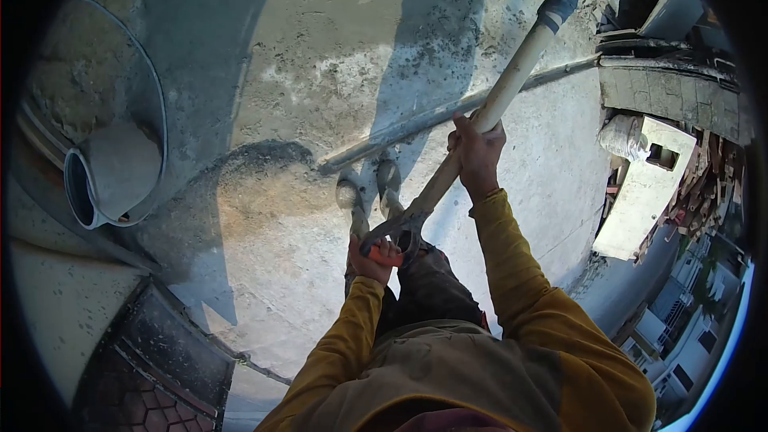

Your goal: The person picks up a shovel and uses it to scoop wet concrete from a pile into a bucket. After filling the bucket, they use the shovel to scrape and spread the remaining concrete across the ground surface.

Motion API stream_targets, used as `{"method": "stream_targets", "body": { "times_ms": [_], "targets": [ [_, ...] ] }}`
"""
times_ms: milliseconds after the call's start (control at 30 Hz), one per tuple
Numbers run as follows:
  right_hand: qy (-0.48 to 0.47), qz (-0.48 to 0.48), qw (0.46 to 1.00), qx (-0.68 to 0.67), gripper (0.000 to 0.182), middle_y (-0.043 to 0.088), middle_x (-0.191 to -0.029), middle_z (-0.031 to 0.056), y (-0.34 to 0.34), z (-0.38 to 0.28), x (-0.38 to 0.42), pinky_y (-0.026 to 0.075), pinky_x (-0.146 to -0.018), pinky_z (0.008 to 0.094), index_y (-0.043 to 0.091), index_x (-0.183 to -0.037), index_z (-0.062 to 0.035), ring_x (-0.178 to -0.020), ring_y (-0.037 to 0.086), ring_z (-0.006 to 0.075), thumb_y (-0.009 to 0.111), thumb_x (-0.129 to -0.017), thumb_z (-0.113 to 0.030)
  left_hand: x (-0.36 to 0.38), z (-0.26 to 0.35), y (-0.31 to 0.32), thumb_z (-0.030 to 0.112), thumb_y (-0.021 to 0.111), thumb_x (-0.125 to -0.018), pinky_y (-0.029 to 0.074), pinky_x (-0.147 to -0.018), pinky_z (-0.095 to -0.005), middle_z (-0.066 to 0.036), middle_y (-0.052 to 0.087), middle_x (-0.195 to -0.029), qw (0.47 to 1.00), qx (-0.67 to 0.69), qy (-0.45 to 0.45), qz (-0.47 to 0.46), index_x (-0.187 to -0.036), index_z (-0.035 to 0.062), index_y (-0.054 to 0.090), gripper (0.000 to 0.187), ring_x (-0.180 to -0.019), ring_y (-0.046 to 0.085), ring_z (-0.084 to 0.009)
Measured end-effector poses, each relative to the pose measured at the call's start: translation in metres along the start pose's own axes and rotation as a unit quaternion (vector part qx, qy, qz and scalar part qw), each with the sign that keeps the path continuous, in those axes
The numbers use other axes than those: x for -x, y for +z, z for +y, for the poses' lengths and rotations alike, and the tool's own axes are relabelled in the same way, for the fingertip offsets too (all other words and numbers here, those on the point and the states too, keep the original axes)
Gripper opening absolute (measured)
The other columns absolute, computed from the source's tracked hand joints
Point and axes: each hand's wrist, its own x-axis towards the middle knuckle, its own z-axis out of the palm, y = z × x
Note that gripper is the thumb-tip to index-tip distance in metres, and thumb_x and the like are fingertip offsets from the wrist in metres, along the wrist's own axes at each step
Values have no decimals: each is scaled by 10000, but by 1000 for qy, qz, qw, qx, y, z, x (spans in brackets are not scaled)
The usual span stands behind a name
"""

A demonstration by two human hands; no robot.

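A shovel [512, 76] slants from my legs toward the upper right, its pale shaft wrapped in dark material near the far end. My left hand [374, 259] is closed around the orange grip of its D-shaped handle, in front of my thighs. Farther along, my right hand [478, 152] wraps round the shaft. The blade lies at the top right edge, mostly hidden by shadow and the frame's edge. Beneath the shaft a long straight bar [408, 138] rests on the concrete floor [528, 160], just ahead of my feet.
Rough grey mortar [320, 16] covers the ground beyond the bar. A bucket [120, 164] lies tilted at the left. On the right are a pale board [644, 192] with a cut-out, a clear bag [622, 138] and a heap of scrap wood [708, 180]. A low dark ledge [172, 340] borders the lower left.
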Motion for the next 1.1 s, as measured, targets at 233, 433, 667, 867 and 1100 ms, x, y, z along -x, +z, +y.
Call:
{"method": "stream_targets", "body": {
  "times_ms": [233,433,667,867,1100],
  "targets": [
    [96,-23,994,52,232,477,-600,49,14,145,7,395,-364,264,417,-792,-33,-409,483,135,636,-716,-33,8,4,-99,673,274,-801,365,-579,-331,-14,396,-505,995,42,7,90,-675,108,476,613,-509,388,-177],
    [318,-8,948,18,194,476,-553,48,27,247,37,402,-369,289,465,-721,-46,-403,472,155,657,-710,-68,20,16,-95,705,262,-779,339,-480,-317,-9,356,-471,915,15,43,400,-693,103,504,654,-451,365,-169],
    [283,-41,958,-23,166,472,-539,32,20,182,37,383,-376,279,464,-724,-53,-399,458,141,625,-687,-43,22,-4,-103,609,303,-831,383,-509,-307,-12,368,-464,941,-22,124,314,-692,86,508,578,-448,407,-168],
    [230,-298,874,-307,147,447,-687,27,21,139,49,419,-624,347,429,-882,-114,-594,470,170,529,-785,-68,38,45,-102,552,329,-838,395,-792,-565,-160,502,-1177,987,-38,78,134,-1210,134,457,574,-907,559,-269],
    [263,-277,864,-329,261,507,-814,61,47,93,5,444,-737,400,448,-946,-99,-756,553,234,558,-853,-317,21,83,-88,605,421,-807,356,-730,-529,-119,473,-984,980,-46,40,188,-1086,136,395,547,-868,474,-286]
  ]
}}
